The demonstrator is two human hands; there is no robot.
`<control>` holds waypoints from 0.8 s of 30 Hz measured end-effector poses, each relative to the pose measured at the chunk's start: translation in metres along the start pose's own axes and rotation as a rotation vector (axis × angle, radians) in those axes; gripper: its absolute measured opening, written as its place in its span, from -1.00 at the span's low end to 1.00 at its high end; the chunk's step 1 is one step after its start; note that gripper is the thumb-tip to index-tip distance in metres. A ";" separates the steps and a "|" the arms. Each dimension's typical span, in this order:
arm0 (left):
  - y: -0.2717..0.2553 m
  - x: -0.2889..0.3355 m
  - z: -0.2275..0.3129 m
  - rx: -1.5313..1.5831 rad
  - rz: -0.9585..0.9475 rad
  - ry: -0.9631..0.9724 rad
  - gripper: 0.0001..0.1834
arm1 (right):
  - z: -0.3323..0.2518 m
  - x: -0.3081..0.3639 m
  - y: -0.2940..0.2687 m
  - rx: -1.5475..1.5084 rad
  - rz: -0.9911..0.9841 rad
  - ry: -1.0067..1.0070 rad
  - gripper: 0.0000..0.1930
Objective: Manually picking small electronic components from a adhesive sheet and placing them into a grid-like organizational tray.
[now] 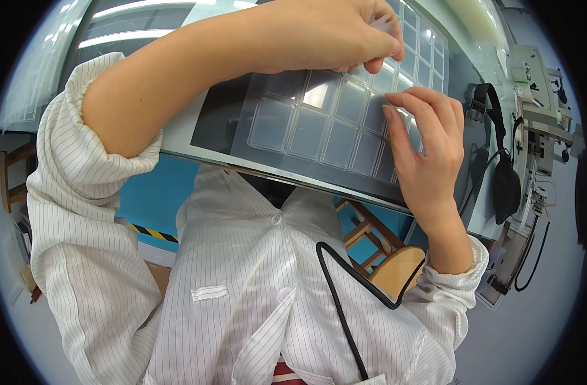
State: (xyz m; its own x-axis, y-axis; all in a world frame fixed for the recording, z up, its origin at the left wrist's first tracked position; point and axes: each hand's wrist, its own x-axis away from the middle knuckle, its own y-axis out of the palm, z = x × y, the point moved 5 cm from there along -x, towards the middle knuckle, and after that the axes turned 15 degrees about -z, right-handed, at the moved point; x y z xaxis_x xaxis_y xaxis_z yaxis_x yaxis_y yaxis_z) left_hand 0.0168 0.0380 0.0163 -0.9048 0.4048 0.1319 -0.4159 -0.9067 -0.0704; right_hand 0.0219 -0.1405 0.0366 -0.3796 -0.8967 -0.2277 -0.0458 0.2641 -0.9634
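A clear plastic tray [292,108] with rows of square compartments lies on a dark mat on the table before me. Over its far part reaches my left hand [348,35], thumb and fingers closed in a pinch. A small translucent piece [384,24] shows between those fingers; its kind is unclear. At the tray's right side is my right hand [431,138], its thumb and index fingertips nearly meeting just above the compartments. Whatever those fingertips may hold is too small or clear to make out.
The table's front edge [287,176] runs close to my body. To the right lie a black strap [489,102] and a black pouch-like object [506,192]. A wooden stool [396,273] stands below, and bench equipment [531,77] is at the far right.
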 end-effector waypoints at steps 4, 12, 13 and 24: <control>0.000 -0.001 0.005 -0.034 -0.022 0.020 -0.70 | -0.001 -0.002 -0.009 -0.040 -0.009 -0.037 -0.84; 0.004 0.005 0.004 -0.087 -0.207 0.066 -0.68 | 0.013 -0.011 -0.010 -0.480 0.003 0.168 -0.88; 0.001 0.005 0.003 -0.021 -0.143 0.078 -0.72 | 0.012 -0.011 -0.009 -0.384 -0.011 0.146 -0.85; -0.018 0.013 -0.003 -0.064 0.018 -0.013 -0.73 | -0.013 -0.013 0.011 -0.087 -0.036 -0.081 -0.78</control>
State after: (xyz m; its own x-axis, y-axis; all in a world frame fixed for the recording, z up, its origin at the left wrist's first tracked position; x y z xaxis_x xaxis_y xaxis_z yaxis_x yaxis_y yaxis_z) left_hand 0.0119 0.0595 0.0167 -0.9112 0.3864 0.1426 -0.4047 -0.9044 -0.1354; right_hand 0.0138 -0.1214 0.0313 -0.3003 -0.9310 -0.2073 -0.1393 0.2578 -0.9561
